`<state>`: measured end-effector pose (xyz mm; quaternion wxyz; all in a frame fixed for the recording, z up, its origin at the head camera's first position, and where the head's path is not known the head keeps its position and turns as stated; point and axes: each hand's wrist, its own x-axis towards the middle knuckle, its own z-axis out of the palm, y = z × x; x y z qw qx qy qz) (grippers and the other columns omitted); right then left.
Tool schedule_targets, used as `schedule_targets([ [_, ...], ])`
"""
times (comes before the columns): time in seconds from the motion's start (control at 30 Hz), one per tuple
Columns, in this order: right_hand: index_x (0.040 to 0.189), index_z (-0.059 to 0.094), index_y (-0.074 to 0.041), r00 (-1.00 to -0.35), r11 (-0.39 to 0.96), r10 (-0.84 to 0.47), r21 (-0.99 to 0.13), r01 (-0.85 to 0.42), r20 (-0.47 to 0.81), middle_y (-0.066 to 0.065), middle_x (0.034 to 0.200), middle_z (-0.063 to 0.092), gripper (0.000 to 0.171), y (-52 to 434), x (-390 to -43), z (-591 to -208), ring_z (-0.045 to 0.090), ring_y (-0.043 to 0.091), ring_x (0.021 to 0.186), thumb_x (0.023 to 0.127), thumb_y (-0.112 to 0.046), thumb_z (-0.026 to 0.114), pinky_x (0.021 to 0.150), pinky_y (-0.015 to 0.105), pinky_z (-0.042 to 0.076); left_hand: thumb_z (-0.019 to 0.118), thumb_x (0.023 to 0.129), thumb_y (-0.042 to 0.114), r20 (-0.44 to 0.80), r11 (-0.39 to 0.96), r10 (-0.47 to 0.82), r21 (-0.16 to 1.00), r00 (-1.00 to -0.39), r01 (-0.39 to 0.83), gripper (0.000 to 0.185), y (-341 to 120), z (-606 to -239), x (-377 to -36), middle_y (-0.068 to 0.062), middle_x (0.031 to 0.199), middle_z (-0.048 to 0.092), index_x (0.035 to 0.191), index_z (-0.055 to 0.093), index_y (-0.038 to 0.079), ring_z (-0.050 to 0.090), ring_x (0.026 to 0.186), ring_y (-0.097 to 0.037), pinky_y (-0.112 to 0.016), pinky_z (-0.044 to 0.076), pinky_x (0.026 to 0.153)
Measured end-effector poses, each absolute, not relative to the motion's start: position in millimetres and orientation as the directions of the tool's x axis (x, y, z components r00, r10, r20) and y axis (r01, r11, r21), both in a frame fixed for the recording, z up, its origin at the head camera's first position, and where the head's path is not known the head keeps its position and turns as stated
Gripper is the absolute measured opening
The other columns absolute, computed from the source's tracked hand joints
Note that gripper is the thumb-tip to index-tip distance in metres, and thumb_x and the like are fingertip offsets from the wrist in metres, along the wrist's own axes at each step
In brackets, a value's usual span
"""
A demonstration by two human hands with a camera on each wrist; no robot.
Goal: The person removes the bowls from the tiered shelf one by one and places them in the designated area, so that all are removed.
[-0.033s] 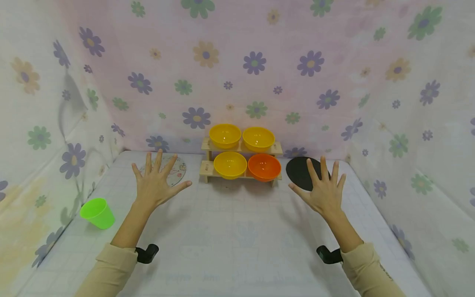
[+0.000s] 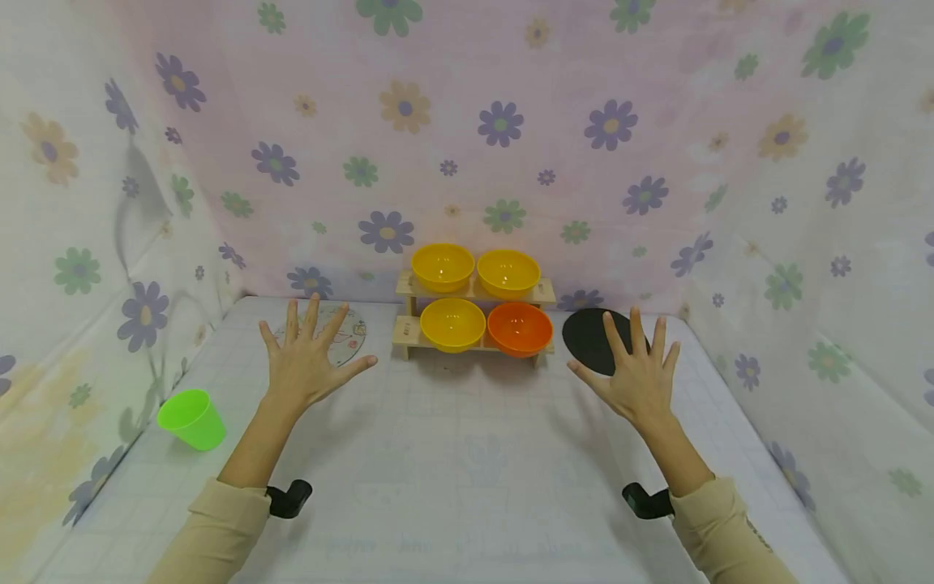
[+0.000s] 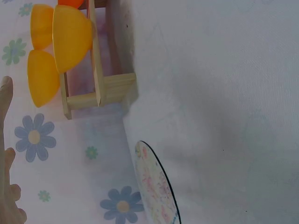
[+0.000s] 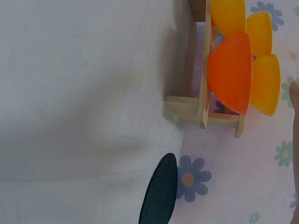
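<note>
My left hand (image 2: 302, 369) hovers with spread, straight fingers and holds nothing. It partly hides a round patterned mat (image 2: 349, 341) behind it. On the other side my right hand (image 2: 640, 381) is likewise spread and bare, in front of a round black mat (image 2: 589, 341). Between the hands, farther back, stands a two-tier wooden rack (image 2: 405, 331). Two yellow bowls, a left one (image 2: 442, 269) and a right one (image 2: 508, 274), sit on its upper tier. A third yellow bowl (image 2: 452, 326) and an orange bowl (image 2: 520, 330) share the lower tier. Neither hand touches them.
A bright green cup (image 2: 197, 422) stands near the table's left edge, left of my left forearm. Flower-printed cloth (image 2: 452, 105) walls the back and both sides. A pale cloth (image 2: 452, 454) covers the table. Black wrist mounts (image 2: 289, 499) stick inward from both wrists.
</note>
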<state>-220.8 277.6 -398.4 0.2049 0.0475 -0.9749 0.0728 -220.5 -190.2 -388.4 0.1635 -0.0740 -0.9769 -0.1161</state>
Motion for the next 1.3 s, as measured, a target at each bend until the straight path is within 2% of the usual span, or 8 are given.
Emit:
schedule_targets([
  [0.23, 0.152, 0.004, -0.032, -0.903, 0.975, -0.071, -0.16, -0.152, 0.423, 0.011, 0.158, -0.005, 0.098, 275, -219, -398, -0.001, 0.052, 0.136, 0.077, -0.071, 0.054, 0.098, 0.075, 0.007, 0.05, 0.074, 0.077, 0.322, 0.962, 0.101, 0.21, -0.941, 0.175, 0.093, -188, -390, -221, -0.016, 0.156, 0.004, 0.148, 0.03, 0.023, -0.004, 0.139, -0.045, -0.073, -0.009, 0.098],
  [0.47, 0.15, 0.023, -0.016, -0.888, 0.86, -0.065, -0.426, -0.282, 0.456, 0.026, 0.152, 0.013, 0.094, 276, -225, -402, 0.016, 0.054, 0.133, 0.076, -0.048, 0.072, 0.096, 0.073, 0.02, 0.051, 0.076, 0.074, 0.282, 0.954, 0.094, 0.247, -0.955, 0.167, 0.092, -184, -393, -223, -0.019, 0.156, 0.002, 0.149, 0.027, 0.023, -0.011, 0.139, -0.044, -0.072, -0.008, 0.099],
  [0.63, 0.151, 0.017, -0.015, -0.915, 0.726, -0.096, -0.602, -0.333, 0.391, 0.023, 0.152, 0.016, 0.094, 274, -231, -407, 0.027, 0.047, 0.129, 0.079, -0.035, 0.073, 0.094, 0.068, 0.03, 0.051, 0.08, 0.069, 0.28, 0.941, 0.09, 0.291, -0.956, 0.174, 0.089, -180, -396, -229, -0.028, 0.147, 0.028, 0.148, 0.029, 0.016, 0.02, 0.134, -0.051, -0.072, 0.01, 0.1],
  [0.73, 0.152, 0.016, -0.015, -0.923, 0.681, -0.119, -0.647, -0.343, 0.365, 0.023, 0.15, 0.02, 0.094, 271, -237, -411, 0.038, 0.044, 0.121, 0.079, -0.032, 0.074, 0.091, 0.061, 0.039, 0.053, 0.082, 0.066, 0.323, 0.926, 0.089, 0.321, -0.942, 0.198, 0.086, -175, -401, -236, -0.026, 0.112, 0.061, 0.145, 0.036, 0.01, 0.058, 0.095, -0.044, -0.057, 0.046, 0.082],
  [0.8, 0.152, 0.016, -0.015, -0.928, 0.662, -0.132, -0.666, -0.344, 0.349, 0.023, 0.149, 0.022, 0.094, 269, -241, -415, 0.043, 0.043, 0.117, 0.079, -0.03, 0.074, 0.088, 0.059, 0.043, 0.057, 0.082, 0.062, 0.353, 0.907, 0.09, 0.357, -0.931, 0.223, 0.082, -171, -404, -241, -0.021, 0.086, 0.064, 0.14, 0.043, 0.006, 0.058, 0.066, -0.034, -0.044, 0.05, 0.057],
  [0.87, 0.152, 0.016, -0.014, -0.934, 0.647, -0.14, -0.683, -0.338, 0.329, 0.024, 0.148, 0.024, 0.094, 266, -246, -420, 0.045, 0.045, 0.116, 0.079, -0.028, 0.074, 0.086, 0.058, 0.045, 0.059, 0.083, 0.057, 0.356, 0.871, 0.087, 0.426, -0.93, 0.244, 0.077, -167, -408, -245, -0.019, 0.079, 0.064, 0.136, 0.047, 0.004, 0.056, 0.059, -0.031, -0.039, 0.047, 0.05],
  [1.07, 0.152, 0.015, -0.017, -0.961, 0.564, -0.137, -0.779, -0.275, 0.24, 0.026, 0.148, 0.024, 0.092, 256, -260, -429, 0.049, 0.046, 0.114, 0.081, -0.022, 0.073, 0.085, 0.054, 0.047, 0.065, 0.087, 0.036, 0.33, 0.647, 0.076, 0.701, -0.941, 0.298, 0.062, -151, -432, -265, -0.028, 0.119, 0.059, 0.134, 0.047, 0.0, 0.057, 0.105, -0.043, -0.052, 0.047, 0.086],
  [1.3, 0.15, 0.014, -0.005, -0.973, 0.429, -0.152, -0.876, -0.223, 0.173, 0.032, 0.146, 0.024, 0.085, 237, -260, -412, 0.056, 0.045, 0.102, 0.085, -0.012, 0.068, 0.078, 0.039, 0.053, 0.06, 0.091, 0.02, 0.271, 0.443, -0.036, 0.867, -0.962, 0.228, 0.052, -131, -467, -291, -0.031, 0.131, 0.046, 0.134, 0.044, -0.005, 0.049, 0.113, -0.047, -0.053, 0.044, 0.091],
])
